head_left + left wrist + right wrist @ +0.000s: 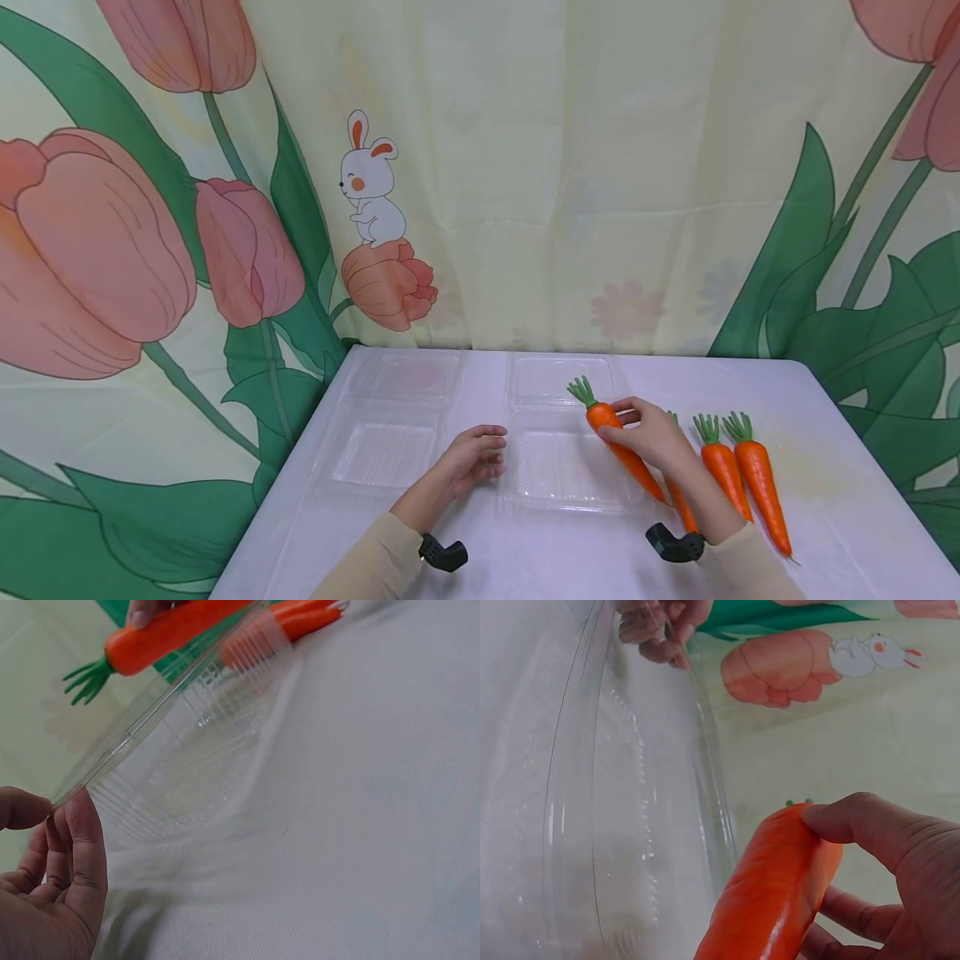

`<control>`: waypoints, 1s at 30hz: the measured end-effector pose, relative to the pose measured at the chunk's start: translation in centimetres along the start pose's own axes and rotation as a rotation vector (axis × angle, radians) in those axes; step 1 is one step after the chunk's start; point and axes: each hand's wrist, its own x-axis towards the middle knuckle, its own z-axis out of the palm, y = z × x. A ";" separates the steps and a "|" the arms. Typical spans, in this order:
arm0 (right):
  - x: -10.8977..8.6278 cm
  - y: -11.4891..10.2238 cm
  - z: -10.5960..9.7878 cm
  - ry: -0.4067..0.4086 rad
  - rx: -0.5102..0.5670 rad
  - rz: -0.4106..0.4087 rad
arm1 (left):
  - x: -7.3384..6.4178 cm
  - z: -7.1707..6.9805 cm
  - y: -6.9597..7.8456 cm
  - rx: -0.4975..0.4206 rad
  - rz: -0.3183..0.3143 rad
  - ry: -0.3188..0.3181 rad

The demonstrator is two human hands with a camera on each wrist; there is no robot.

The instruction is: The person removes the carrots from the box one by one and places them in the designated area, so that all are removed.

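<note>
My right hand (651, 435) holds an orange carrot (632, 464) with short green tops, thumb on one side and fingers on the other. The carrot slants over the right part of a clear plastic box (573, 506) with its lid folded open behind it. In the right wrist view, the carrot's thick end (776, 877) lies under my thumb. At the left side of the same box is my left hand (468, 460). The left wrist view has its thumb and forefinger pinching the box's thin rim (112, 754).
Several more carrots (763, 492) lie on the table to the right, one partly hidden by my right forearm. A second clear open box (386, 454) stands at the left. Behind the white-covered table (540, 558) hangs a curtain (525, 167) printed with tulips and a rabbit.
</note>
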 end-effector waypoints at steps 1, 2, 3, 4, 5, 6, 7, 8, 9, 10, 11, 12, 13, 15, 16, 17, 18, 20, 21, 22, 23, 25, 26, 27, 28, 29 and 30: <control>0.0 0.1 -0.2 0.003 -0.007 0.007 | 0.0 0.0 0.0 -0.001 -0.001 0.000; 0.0 0.3 -0.4 0.005 -0.014 0.007 | 0.0 0.0 0.0 0.000 -0.002 0.000; -0.1 0.4 -0.5 0.009 -0.021 0.009 | -0.1 0.0 0.1 0.001 -0.003 0.001; -0.1 0.5 -0.7 0.012 -0.025 0.011 | -0.1 0.0 0.1 0.004 -0.005 0.003; -0.1 0.7 -0.8 0.014 -0.030 0.013 | -0.1 0.0 0.1 0.006 -0.007 0.007; 0.0 0.8 -1.0 0.016 -0.030 0.017 | -0.1 0.0 0.1 0.008 -0.009 0.009; 0.0 1.0 -1.2 0.018 -0.029 0.022 | -0.2 0.0 0.2 0.011 -0.011 0.010; 0.0 1.1 -1.4 0.019 -0.029 0.028 | -0.2 0.0 0.2 0.013 -0.012 0.010; 0.0 1.3 -1.5 0.019 -0.024 0.036 | -0.3 0.0 0.2 0.016 -0.013 0.009; 0.0 1.4 -1.7 0.018 -0.021 0.044 | -0.3 0.0 0.2 0.016 -0.015 0.008; 0.0 1.5 -1.9 0.017 -0.018 0.053 | -0.3 0.0 0.2 0.017 -0.017 0.006; 0.0 1.6 -2.0 0.017 -0.014 0.060 | -0.3 0.0 0.3 0.017 -0.018 0.004; 0.0 1.8 -2.2 0.017 -0.013 0.064 | -0.3 0.0 0.3 0.019 -0.019 0.002; -0.1 2.0 -2.5 0.017 -0.012 0.066 | -0.3 0.0 0.3 0.021 -0.022 0.002; -0.2 2.1 -2.6 0.019 -0.011 0.066 | -0.3 0.0 0.3 0.020 -0.023 0.004; -0.2 2.2 -2.8 0.021 -0.010 0.065 | -0.3 -0.1 0.3 0.024 -0.021 0.006; -0.2 2.3 -2.9 0.027 -0.014 0.063 | -0.3 -0.1 0.3 0.025 -0.022 0.009; -0.3 2.6 -3.2 0.040 -0.021 0.059 | -0.2 -0.2 0.3 0.030 -0.021 0.014; -0.3 2.7 -3.4 0.044 -0.023 0.060 | -0.2 -0.2 0.3 0.032 -0.023 0.017; -0.4 2.8 -3.5 0.050 -0.022 0.060 | -0.1 -0.2 0.3 0.033 -0.025 0.020; -0.4 3.0 -3.7 0.053 -0.019 0.062 | -0.1 -0.2 0.3 0.039 -0.027 0.021; -0.5 3.4 -4.0 0.060 -0.017 0.065 | 0.0 -0.2 0.3 0.045 -0.030 0.022; -0.5 3.6 -4.2 0.061 -0.015 0.069 | 0.0 -0.2 0.3 0.044 -0.036 0.024; -0.6 3.8 -4.3 0.061 -0.010 0.073 | 0.0 -0.1 0.3 0.046 -0.037 0.024; -0.7 4.1 -4.5 0.061 -0.009 0.077 | 0.0 -0.1 0.3 0.048 -0.038 0.025; -0.8 4.4 -4.7 0.061 -0.011 0.082 | 0.0 -0.1 0.3 0.050 -0.039 0.026; -0.9 4.6 -4.9 0.061 -0.016 0.086 | 0.0 -0.1 0.3 0.049 -0.040 0.027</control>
